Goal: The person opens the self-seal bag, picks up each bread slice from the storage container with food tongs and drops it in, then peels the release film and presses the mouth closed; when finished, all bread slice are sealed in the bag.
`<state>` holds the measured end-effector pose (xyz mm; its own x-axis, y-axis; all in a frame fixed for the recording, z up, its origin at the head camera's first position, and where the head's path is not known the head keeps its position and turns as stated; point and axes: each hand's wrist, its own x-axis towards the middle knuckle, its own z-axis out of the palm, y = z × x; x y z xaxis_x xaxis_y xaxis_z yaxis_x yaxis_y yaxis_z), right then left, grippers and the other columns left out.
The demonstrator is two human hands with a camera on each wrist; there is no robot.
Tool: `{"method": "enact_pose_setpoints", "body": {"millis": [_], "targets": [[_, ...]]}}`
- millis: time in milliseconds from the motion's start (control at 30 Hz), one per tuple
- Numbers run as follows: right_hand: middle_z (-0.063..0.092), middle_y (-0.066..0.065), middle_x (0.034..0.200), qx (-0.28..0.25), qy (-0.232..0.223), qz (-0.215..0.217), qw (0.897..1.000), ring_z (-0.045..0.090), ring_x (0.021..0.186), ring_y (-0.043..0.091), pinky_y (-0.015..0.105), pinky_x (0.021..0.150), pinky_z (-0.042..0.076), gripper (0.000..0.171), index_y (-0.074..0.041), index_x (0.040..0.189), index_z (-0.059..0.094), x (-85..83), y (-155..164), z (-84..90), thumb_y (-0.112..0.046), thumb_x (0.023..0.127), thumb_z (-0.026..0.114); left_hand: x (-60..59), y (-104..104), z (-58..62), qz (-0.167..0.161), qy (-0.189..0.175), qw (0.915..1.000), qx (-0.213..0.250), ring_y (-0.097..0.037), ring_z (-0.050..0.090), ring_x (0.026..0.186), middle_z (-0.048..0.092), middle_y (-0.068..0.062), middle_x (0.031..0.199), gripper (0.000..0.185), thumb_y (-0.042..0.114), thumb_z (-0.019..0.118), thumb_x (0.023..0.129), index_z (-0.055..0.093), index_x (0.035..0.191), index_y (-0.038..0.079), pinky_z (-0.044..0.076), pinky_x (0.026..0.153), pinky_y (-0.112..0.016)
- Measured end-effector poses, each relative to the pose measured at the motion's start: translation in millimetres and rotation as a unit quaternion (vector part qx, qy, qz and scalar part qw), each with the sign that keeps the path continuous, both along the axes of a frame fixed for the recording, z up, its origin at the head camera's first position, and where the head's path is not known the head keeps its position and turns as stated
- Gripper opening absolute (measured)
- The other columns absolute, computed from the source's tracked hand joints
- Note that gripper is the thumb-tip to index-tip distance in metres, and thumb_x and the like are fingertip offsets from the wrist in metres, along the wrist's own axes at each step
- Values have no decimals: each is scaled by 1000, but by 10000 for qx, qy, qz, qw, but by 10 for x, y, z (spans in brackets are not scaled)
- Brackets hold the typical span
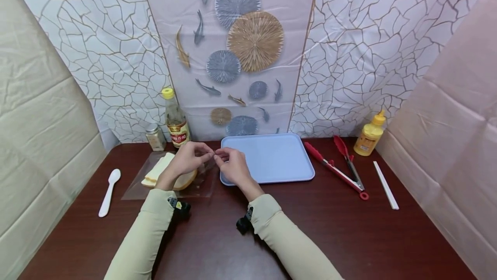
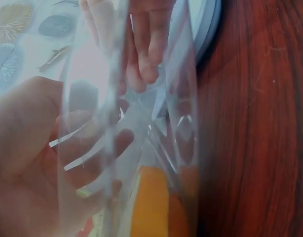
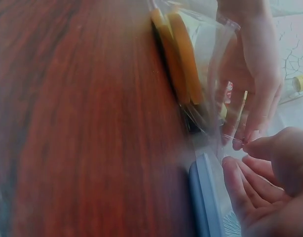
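Head view: clear plastic bag (image 1: 139, 190) lies flat on the dark red-brown table (image 1: 217, 237), left of the blue tray (image 1: 275, 159), bread slices (image 1: 158, 169) inside. Left hand (image 1: 188, 158) is over the bag, its wrist crossing in front of the bread; thumb and fingers pinch the plastic at the bag's right end. Right hand (image 1: 234, 165) comes in from the other side, over the tray's left edge, fingers curled, thumb and fingertips pinching the same end; tips almost meet the left's. Exact contact on the film is hard to read, too see-through. Right wrist view: film runs from the crusts to the fingertips, bread well apart from the right hand. Left wrist view: film spans in front of the left fingers, crust below. Sauce bottle (image 1: 177, 131) stands just behind the left hand.
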<state>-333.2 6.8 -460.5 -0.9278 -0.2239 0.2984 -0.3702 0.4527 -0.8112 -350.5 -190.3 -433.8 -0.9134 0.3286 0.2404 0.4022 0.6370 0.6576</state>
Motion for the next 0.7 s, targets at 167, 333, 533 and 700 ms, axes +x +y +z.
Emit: {"method": "enact_pose_setpoints", "body": {"millis": [167,333,533,700], "targets": [[82,7,106,124,117,-64,9998,77,95,21,33,83,64,21,-8,120,80,-6,12,-8,-22,107,71,13,-3,33,-122,-57,9998,-111,-18,76,95,84,-6,102,10,12,74,101,84,103,10,59,86,-34],[83,4,100,262,361,-142,9989,77,88,17,28,77,62,17,-10,112,83,-7,24,-6,-22,106,71,26,-2,62,-222,-65,9995,-205,-17,74,93,84,-6,100,11,14,74,102,84,103,10,58,83,-33],[80,-1,87,423,582,-412,9966,72,79,9,24,75,59,9,-13,95,81,-5,25,1,-17,99,74,28,1,63,-213,-72,9994,-273,-14,72,89,83,-4,98,11,17,74,103,84,100,11,56,81,-31],[78,-1,83,353,526,-514,9967,69,75,6,23,73,57,6,-13,92,79,-10,36,-8,-16,95,74,30,4,58,-109,-25,9997,-218,-16,72,91,83,-4,99,10,16,75,102,83,100,11,56,82,-31]]}}
